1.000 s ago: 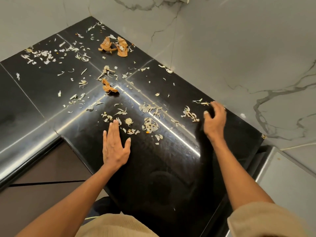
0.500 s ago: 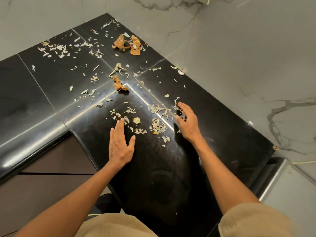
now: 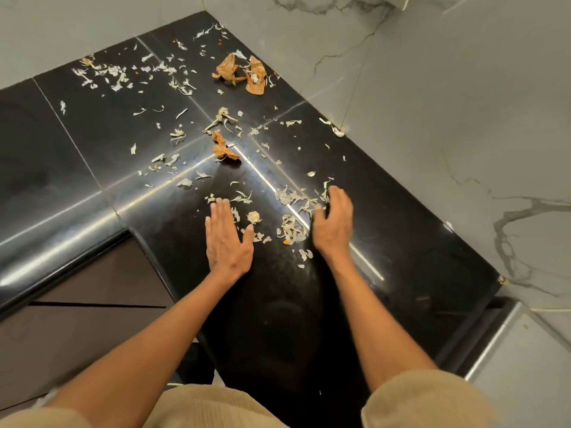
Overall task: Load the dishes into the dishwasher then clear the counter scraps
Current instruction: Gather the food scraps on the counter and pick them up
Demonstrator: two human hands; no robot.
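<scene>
Our left hand [image 3: 227, 242] lies flat on the glossy black stone worktop [image 3: 401, 248]; at three o'clock, our right hand [image 3: 335, 220], loosely cupped, touches pale papery peel scraps [image 3: 292, 230].

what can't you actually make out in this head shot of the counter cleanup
- Dishwasher: not in the head view at all, so loading can't be checked.
- Scraps under the left hand: the flat palm covers them.
- Right hand: its palm side faces away; whether it holds peels is hidden.
- Tiny orange specks: too small to identify.
- Steel surface: cut off by the right edge.
</scene>
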